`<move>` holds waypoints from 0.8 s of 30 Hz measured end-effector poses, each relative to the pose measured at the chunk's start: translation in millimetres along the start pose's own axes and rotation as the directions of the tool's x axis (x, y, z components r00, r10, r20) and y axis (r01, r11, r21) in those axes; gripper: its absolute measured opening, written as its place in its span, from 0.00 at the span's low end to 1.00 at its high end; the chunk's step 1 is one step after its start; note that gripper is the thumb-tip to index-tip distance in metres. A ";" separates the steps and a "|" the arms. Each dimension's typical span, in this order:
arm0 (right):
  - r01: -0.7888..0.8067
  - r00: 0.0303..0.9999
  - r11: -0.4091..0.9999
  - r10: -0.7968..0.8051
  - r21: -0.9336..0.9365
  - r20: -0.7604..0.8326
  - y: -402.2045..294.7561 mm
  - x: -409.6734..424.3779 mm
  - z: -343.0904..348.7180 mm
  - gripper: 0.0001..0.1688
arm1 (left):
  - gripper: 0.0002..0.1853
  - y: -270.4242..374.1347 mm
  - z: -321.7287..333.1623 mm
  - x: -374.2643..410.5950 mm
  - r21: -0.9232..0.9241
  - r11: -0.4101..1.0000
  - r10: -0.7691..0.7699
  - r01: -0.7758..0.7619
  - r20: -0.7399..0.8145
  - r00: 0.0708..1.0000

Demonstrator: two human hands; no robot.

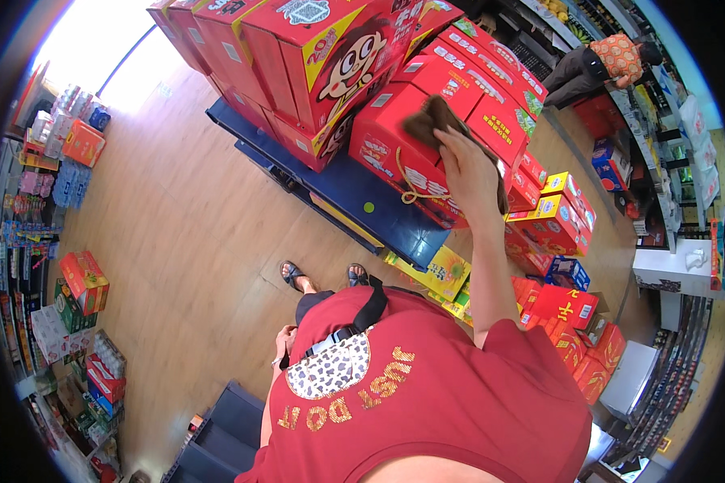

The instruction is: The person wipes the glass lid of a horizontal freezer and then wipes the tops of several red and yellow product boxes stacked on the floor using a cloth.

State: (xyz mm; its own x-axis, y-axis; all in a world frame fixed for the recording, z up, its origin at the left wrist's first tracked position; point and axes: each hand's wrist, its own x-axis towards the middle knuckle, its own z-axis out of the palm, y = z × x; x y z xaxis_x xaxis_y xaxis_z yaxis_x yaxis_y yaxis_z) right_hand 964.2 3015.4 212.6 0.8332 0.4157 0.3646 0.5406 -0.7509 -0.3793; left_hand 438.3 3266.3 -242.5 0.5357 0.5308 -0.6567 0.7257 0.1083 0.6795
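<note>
A brown cloth [430, 124] is under the fingers of my right hand [465, 163], at the top of a red carton with handle cord [393, 145]. Part of the cloth hangs down behind the hand and wrist. The carton stands on a dark blue shelf [393, 211], beside a tall stack of red drink cartons [284, 66] with a cartoon face. My left hand [285, 339] is low at my side, near the leopard-print waist bag [332, 368]. Its fingers look curled and are partly hidden, and whether it holds anything is unclear.
Yellow and red gift boxes [556, 220] stand right of the shelf, with more red boxes [568, 305] nearer me. A dark grey shelf unit [223, 428] is at lower left. Stocked shelves line both sides. Another person [616, 57] bends near the far right shelves.
</note>
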 end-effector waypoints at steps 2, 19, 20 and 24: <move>0.023 1.000 0.999 -0.024 0.047 0.015 -11.9 18.3 7.2 0.15 | 0.13 -5.8 9.2 -3.1 0.023 1.000 -0.010 0.009 0.030 1.000; 0.015 0.999 0.971 -0.006 -0.239 0.037 18.7 -62.2 -1.8 0.39 | 0.14 6.8 26.6 -13.9 0.093 0.995 0.017 -0.028 0.112 0.994; -0.020 0.999 0.975 0.030 -0.220 0.042 23.6 -72.1 -9.2 0.39 | 0.14 5.4 26.4 -11.3 0.083 0.996 0.028 -0.037 0.112 0.993; -0.068 0.996 0.979 0.076 -0.194 0.036 40.5 -91.8 -23.9 0.37 | 0.14 16.4 25.3 4.5 0.095 0.993 0.061 -0.076 0.152 0.987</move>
State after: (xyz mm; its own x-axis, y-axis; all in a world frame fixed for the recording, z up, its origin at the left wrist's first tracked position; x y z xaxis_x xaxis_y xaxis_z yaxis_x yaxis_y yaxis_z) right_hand 906.8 2934.5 184.0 0.8755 0.3753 0.3043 0.4501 -0.8626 -0.2310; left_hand 463.5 3249.2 -242.6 0.6380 0.4028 -0.6563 0.7208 -0.0127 0.6930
